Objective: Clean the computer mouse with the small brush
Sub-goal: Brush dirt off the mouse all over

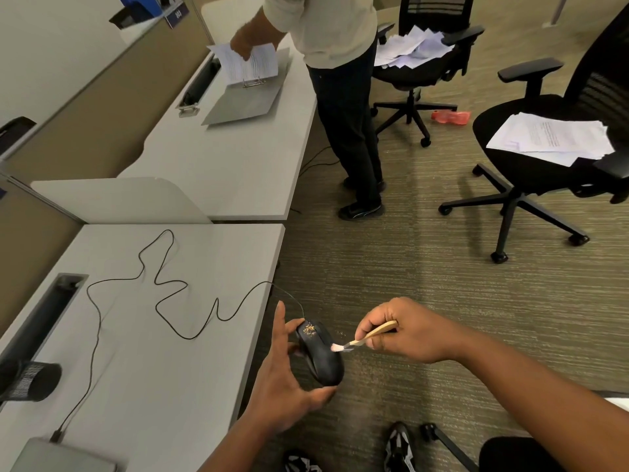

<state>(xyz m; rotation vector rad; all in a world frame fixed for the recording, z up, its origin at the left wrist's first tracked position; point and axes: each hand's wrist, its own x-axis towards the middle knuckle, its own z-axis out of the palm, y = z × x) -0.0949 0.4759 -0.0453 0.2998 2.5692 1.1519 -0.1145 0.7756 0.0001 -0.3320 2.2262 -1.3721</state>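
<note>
Black plastic mouse (320, 357) held off the desk edge, over the carpet (391, 267), in my left hand (289, 379): thumb under its near end, fingers curled behind its far side, index finger sticking up free. Tan crumbs sit on the mouse's far end, by the buttons. My right hand (405, 330) pinches the small brush (364, 338) by its pale wooden handle between thumb and fingers; the white bristles touch the mouse's right flank about midway along. A few crumbs show in the air just right of the mouse.

Cable (160, 284) runs from the mouse's far end left onto the grey desk (190, 369), loops several times, then comes near to a plug at a laptop (61, 454) on the near left corner. Dark mesh cup (30, 381) lies on its side at the left edge.

Far: another person (340, 80) stands at the next desk, hand on papers in an open binder (245, 93). Two black office chairs (531, 148) on the right carry loose sheets.
</note>
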